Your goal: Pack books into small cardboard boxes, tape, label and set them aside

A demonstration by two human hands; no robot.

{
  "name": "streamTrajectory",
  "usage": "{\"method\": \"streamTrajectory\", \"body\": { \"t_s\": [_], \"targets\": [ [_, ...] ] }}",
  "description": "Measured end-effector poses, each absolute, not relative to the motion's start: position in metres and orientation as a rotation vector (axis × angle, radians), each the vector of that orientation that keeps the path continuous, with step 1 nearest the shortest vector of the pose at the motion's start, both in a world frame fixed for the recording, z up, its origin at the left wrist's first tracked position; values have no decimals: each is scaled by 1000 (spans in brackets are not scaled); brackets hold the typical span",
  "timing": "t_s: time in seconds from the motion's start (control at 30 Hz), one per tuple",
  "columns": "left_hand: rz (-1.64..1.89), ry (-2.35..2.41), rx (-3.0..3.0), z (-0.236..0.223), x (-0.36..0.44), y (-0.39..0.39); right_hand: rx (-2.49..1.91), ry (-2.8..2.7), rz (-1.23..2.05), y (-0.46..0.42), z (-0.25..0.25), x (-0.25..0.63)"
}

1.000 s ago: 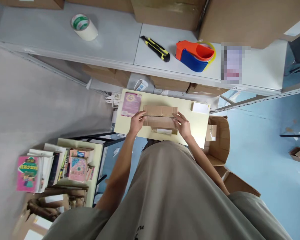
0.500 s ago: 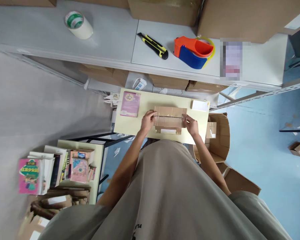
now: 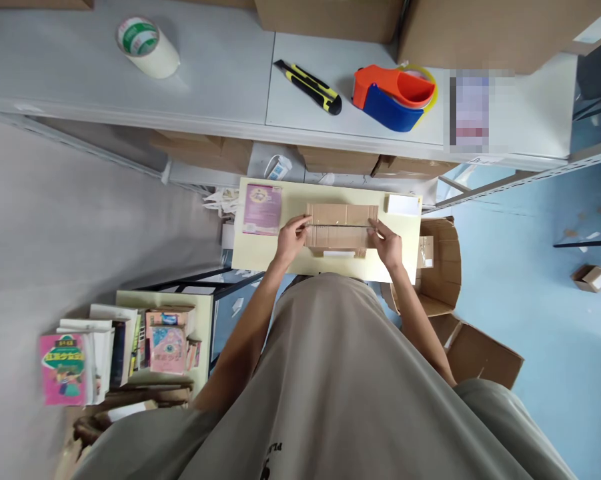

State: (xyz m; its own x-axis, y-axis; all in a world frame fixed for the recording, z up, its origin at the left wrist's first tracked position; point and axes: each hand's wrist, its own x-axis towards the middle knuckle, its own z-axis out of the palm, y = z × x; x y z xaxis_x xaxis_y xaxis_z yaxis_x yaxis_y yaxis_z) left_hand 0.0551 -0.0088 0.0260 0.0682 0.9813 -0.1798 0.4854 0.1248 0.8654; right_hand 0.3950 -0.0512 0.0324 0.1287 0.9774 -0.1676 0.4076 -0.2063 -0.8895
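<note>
A small brown cardboard box [image 3: 341, 237] is in front of me over the cream tabletop [image 3: 260, 257], its two flaps meeting along a dark seam across the middle. My left hand [image 3: 291, 239] pinches the box at the left end of that seam. At the right end, my right hand [image 3: 388, 244] grips it with thumb and fingers. Below the near flap, part of a white label [image 3: 339, 253] shows. To the left lies a pinkish-purple book [image 3: 262, 209], and a white box [image 3: 403, 205] sits at the table's right back corner.
A grey shelf [image 3: 220, 73] beyond the table bears a tape roll [image 3: 160, 57], a yellow-black utility knife [image 3: 310, 88] and an orange-blue tape dispenser [image 3: 393, 100]. Books [image 3: 65, 370] stand at lower left. Open cartons [image 3: 443, 267] are on the right.
The box is raised and tilted slightly, so its near flap now covers more of the labelled side. Both hands keep their hold at its ends. My view has shifted a little.
</note>
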Motion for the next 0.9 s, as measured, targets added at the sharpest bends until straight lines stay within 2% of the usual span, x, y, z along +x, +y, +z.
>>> {"method": "streamTrajectory", "body": {
  "t_s": [0.13, 0.2, 0.43, 0.7, 0.9],
  "targets": [
    [857, 1512, 1585, 62, 28, -8, -1670, -1410, 892, -57, 78, 376],
    [862, 1530, 1605, 67, 15, -11, -1695, -1414, 864, -61, 85, 364],
    [525, 1665, 1444, 16, -9, -42, -1962, -1439, 1170, -82, 28, 326],
    [629, 1598, 1422, 6, 3, -44, -1965, -1380, 1145, -87, 23, 341],
    [579, 1599, 1352, -1, 16, -36, -1952, -1249, 1272, -76, 8, 357]
  ]
}}
